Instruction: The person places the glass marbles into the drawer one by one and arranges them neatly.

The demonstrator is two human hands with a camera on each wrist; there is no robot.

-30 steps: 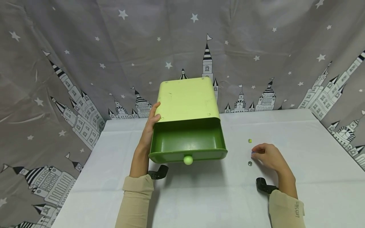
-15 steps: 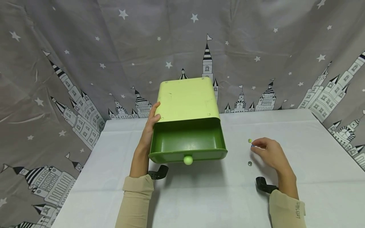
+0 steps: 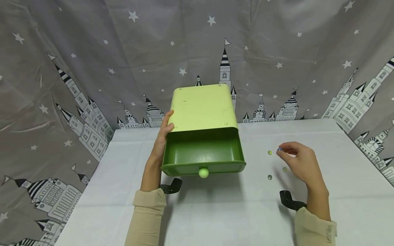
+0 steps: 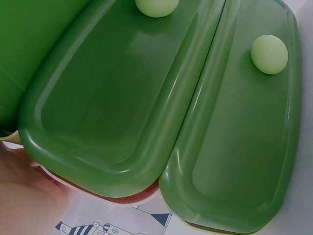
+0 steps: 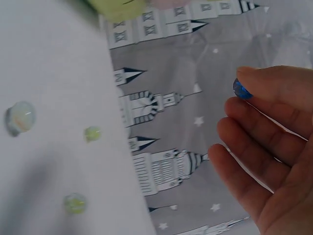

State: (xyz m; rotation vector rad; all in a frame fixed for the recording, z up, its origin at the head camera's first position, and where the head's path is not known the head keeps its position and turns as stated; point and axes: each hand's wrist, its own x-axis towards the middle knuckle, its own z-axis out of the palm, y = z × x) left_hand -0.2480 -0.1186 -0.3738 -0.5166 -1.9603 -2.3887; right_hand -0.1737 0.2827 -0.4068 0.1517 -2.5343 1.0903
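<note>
My right hand [image 3: 300, 160] pinches a small blue glass marble [image 5: 242, 89] between thumb and index fingertip, the other fingers spread loosely. In the head view the blue marble [image 3: 279, 149] shows at the fingertips, above the white table. Three other marbles lie near this hand: a yellow-green one [image 3: 269, 152], another yellow-green one [image 3: 284, 169] and a clear one [image 3: 270, 177]. My left hand [image 3: 160, 136] rests along the left side of a small drawer cabinet [image 3: 203, 107] with a pale yellow-green top. Its upper green drawer [image 3: 203, 167] is pulled out, and its visible interior holds nothing.
A second green drawer front [image 4: 230, 147] with a round pale knob [image 4: 269, 54] sits below the upper one. The white table [image 3: 215, 215] backs onto a grey curtain [image 3: 147, 48] printed with castles and stars.
My right hand has risen and moved away to the back right with the blue marble. The yellow-green marble it covered now shows. My left hand and the cabinet stay put.
</note>
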